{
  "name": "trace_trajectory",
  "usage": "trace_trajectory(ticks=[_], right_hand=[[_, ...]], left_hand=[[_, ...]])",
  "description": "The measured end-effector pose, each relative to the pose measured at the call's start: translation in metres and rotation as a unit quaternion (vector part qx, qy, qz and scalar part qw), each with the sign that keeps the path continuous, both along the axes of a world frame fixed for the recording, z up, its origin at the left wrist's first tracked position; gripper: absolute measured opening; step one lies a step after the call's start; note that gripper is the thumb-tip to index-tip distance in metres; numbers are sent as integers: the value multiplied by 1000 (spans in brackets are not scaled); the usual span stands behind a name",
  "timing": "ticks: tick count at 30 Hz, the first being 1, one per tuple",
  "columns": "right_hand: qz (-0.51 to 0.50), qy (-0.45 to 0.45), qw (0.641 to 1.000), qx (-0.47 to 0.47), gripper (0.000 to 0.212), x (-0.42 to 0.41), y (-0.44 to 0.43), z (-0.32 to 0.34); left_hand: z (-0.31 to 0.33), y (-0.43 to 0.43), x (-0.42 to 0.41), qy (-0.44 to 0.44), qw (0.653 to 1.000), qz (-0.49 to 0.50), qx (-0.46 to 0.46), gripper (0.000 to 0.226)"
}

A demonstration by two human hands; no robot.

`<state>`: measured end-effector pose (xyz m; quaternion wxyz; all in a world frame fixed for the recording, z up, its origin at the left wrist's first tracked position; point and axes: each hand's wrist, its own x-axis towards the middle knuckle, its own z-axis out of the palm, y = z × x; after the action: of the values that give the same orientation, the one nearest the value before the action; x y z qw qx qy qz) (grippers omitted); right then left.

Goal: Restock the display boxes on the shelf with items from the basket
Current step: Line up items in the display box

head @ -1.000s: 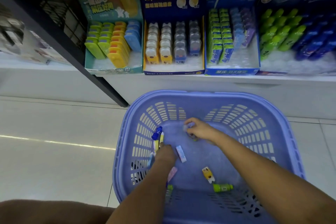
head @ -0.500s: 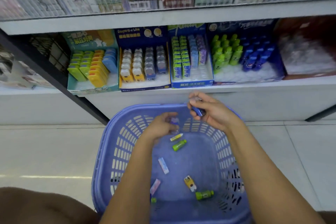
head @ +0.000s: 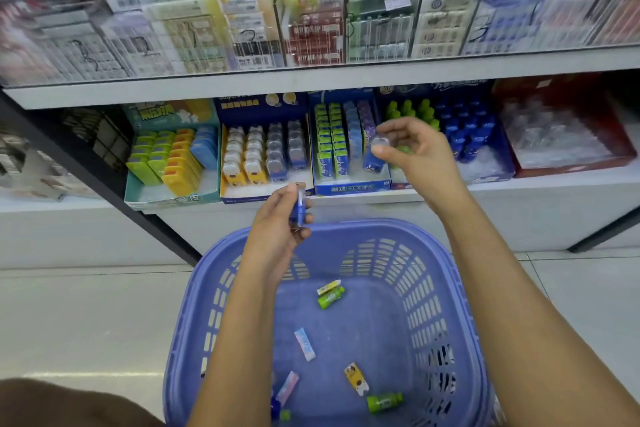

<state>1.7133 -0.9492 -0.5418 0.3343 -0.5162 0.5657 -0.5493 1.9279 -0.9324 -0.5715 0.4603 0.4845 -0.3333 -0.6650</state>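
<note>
Fingers (head: 384, 150) round blue case (head: 371, 160) — right hand (head: 419, 158)

Head cam, body parts in view: 2 forearms + 2 hands, one person. L grip (head: 277, 232) and R grip (head: 417, 158) both bare skin. L forearm (head: 235, 340) and R forearm (head: 519, 322) bare from wrist down to the lower edge of view, slim, smooth. R thumbnail (head: 378, 150) cut short, plain. Lower-left of view: rounded blurred mass (head: 69, 406), prob. knee or thigh; can't tell if clothed.
</note>
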Motion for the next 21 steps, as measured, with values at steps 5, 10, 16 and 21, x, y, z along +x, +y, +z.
trace_trajectory(ticks=[5,10,16,21], right_hand=[[25,71,996,-43,22,42,-23,15],[62,239,967,-61,19,82,-54,14],[98,375,922,-6,16,93,-72,-6],[111,426,898,-1,17,94,-75,-8]], left_hand=[[-1,-1,4,-14,998,56,16,22],[-3,-6,13,-30,995,96,4,19],[-11,-13,20,-65,993,96,-33,11],[-21,-15,27,-60,995,72,-45,11]])
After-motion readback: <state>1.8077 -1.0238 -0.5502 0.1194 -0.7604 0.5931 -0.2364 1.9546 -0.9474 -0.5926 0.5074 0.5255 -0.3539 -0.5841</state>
